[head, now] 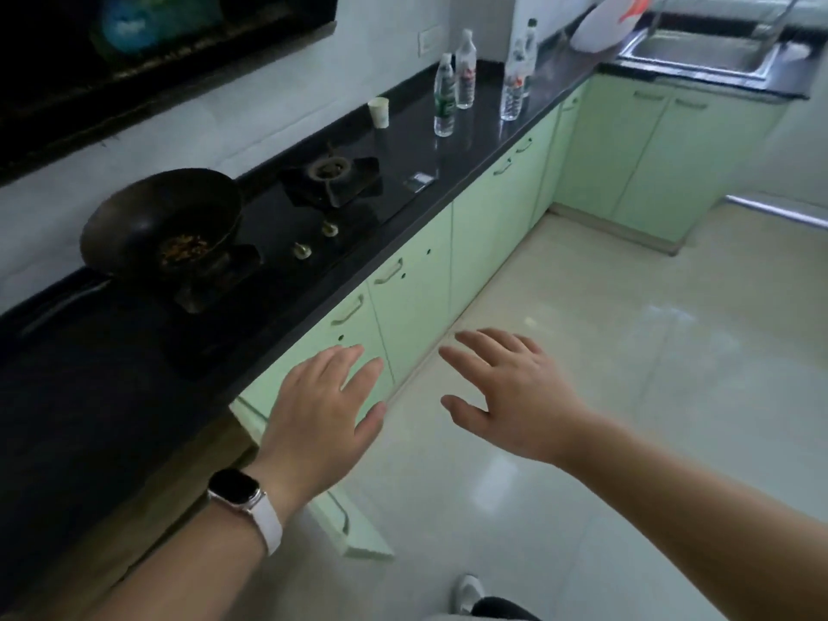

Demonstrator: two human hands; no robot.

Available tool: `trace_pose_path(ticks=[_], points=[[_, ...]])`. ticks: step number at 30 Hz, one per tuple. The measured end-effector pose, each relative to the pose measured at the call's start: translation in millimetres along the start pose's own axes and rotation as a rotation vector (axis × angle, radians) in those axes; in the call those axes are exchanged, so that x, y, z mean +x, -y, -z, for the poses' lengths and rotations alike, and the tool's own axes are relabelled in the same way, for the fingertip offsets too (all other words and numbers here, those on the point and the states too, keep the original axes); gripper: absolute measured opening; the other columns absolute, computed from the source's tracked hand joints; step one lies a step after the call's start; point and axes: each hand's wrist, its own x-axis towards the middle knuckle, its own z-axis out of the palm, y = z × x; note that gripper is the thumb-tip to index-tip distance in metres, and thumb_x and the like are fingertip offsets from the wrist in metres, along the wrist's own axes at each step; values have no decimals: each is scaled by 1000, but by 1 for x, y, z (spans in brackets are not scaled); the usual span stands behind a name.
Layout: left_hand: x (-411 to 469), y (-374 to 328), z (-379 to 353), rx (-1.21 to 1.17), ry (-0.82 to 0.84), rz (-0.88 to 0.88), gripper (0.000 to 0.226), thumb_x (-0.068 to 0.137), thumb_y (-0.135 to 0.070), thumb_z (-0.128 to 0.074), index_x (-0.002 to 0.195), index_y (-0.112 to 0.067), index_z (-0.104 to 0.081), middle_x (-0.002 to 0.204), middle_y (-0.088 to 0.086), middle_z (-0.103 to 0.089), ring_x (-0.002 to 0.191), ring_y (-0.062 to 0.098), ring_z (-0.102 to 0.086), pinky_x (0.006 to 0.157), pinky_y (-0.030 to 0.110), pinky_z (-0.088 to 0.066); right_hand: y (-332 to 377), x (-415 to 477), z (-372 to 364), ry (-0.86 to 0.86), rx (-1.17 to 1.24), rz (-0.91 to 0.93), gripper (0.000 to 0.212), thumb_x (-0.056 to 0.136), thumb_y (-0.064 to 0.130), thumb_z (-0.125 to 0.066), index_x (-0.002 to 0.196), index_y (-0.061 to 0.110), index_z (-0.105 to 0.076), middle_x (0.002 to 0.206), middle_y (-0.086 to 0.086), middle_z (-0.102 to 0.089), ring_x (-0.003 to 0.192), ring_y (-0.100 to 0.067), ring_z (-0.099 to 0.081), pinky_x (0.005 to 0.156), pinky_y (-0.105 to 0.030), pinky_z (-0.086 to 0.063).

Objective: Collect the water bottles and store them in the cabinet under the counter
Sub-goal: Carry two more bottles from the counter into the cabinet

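Several clear water bottles stand upright on the black counter (475, 159) far ahead: one with a green label (444, 97), one with a red-and-white label (465, 70) behind it, and two more to the right, a nearer one (513, 89) and a farther one with a dark cap (528, 49). My left hand (325, 412), with a watch on its wrist, and my right hand (508, 392) are both held out empty with fingers spread, low in front of the green cabinet doors (412, 302). One cabinet door (345, 517) below my left hand stands open.
A dark wok (161, 221) with food sits on the gas stove (331, 177) at the left. A white paper cup (379, 112) stands near the bottles. A steel sink (699, 53) is at the far right corner. Pale tiled floor (627, 351) stretches to the right.
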Motion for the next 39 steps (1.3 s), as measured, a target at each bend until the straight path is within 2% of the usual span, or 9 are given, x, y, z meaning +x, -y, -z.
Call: trace_pose_path(ticks=[5,12,18,26,33,39], points=[[65,-26,-15,-33,-63,-161,49,91,-43,-50,124,-11,-67,125,16,-64,116,37,-59,92,50,-48,-48,-17,14,9,-55,-146,58,90,60,-40,133,24,-56,133,-5,-61,122,-31,-56,101,-43,-43],[147,-50,-47,-131,-58,-275,50,90,-44,-48,124,-13,-66,126,13,-63,117,35,-59,93,49,-48,-97,-16,23,-1,-127,-287,57,89,59,-41,129,22,-59,129,-5,-63,118,-31,-59,97,-42,-46],[235,-55,-77,-225,-48,-331,50,89,-46,-48,124,-16,-66,126,11,-63,118,34,-59,94,48,-48,-146,27,33,25,-211,-399,59,88,60,-40,130,23,-59,130,-5,-63,118,-31,-59,96,-43,-47],[347,-52,-86,-203,-176,-505,48,88,-45,-49,124,-17,-65,127,10,-63,119,33,-58,95,46,-42,-202,90,57,-16,-308,-486,59,88,60,-41,130,24,-59,130,-4,-62,119,-30,-58,97,-40,-46],[412,-80,-96,-229,-127,-567,50,88,-47,-48,122,-17,-67,127,11,-64,119,34,-59,95,47,-45,-249,102,63,-106,-303,-567,58,87,59,-42,127,22,-62,126,-5,-64,115,-31,-60,94,-40,-47],[466,-117,-115,-177,-73,-605,49,88,-47,-47,121,-16,-68,129,11,-64,120,34,-59,96,47,-43,-320,110,57,-119,-258,-574,58,87,59,-41,126,22,-62,126,-7,-64,116,-31,-58,95,-40,-46]])
